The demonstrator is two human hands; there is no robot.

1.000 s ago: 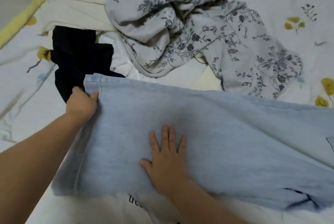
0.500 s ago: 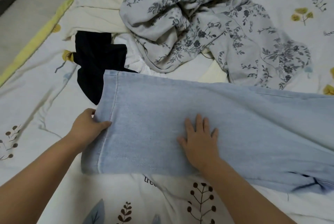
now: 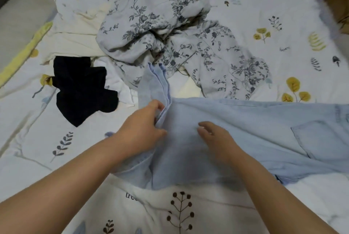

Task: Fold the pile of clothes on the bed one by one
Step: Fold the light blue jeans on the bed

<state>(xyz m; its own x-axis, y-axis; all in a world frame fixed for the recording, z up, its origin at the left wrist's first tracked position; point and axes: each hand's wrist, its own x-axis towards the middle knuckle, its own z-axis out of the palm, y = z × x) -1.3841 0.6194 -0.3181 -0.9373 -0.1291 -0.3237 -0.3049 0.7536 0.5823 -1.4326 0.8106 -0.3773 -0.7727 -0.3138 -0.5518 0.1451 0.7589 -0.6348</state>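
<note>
Light-blue jeans lie across the near bed, unfolded pile beyond. Left hand grip holds the raised leg hems; right hand, fingers loose, rests at the crease. Recommend carrying hems rightward, edges aligned, crease pinned.
</note>
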